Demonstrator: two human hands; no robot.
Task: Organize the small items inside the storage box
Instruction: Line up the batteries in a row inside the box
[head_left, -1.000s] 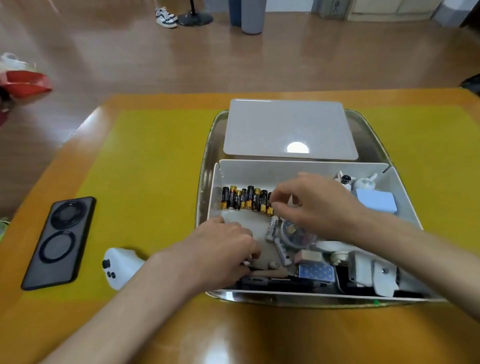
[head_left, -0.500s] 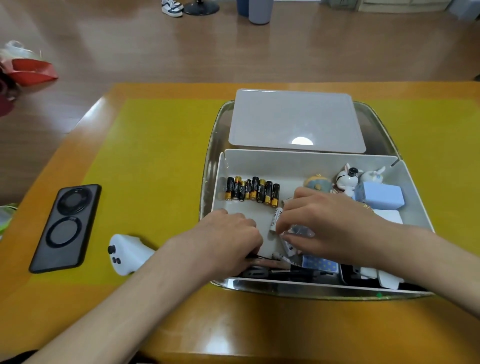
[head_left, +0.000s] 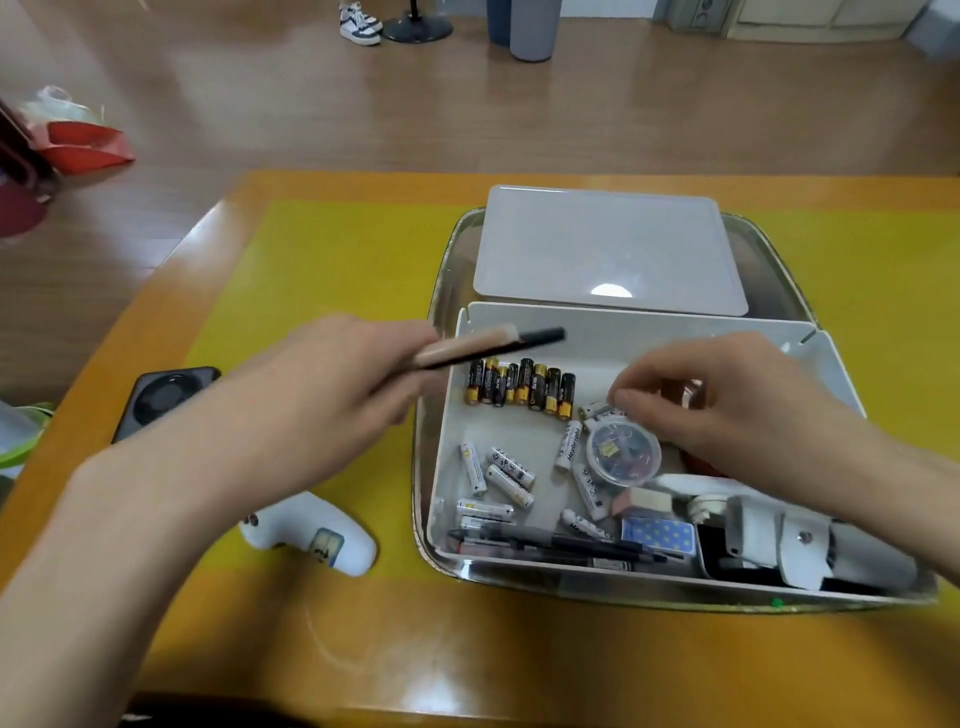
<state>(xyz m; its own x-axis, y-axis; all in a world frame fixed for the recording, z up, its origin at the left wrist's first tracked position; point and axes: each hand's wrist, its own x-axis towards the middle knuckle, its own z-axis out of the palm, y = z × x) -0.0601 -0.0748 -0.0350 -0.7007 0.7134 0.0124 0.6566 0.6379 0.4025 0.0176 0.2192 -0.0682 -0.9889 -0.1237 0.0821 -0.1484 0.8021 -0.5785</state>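
Two hands over the storage box (head_left: 519, 317): left grip (head_left: 358, 374) clamped on a pen (head_left: 488, 345), right grip (head_left: 727, 395) pinching something unclear.

surface: wooden table (head_left: 467, 660) | cover: yellow mat (head_left: 337, 270) across most of the top | far right on mat: metal tray (head_left: 423, 467) carrying a white box | left edge: black phone (head_left: 161, 397), partly hidden by an arm | near the tray's left side: white controller (head_left: 311, 535)
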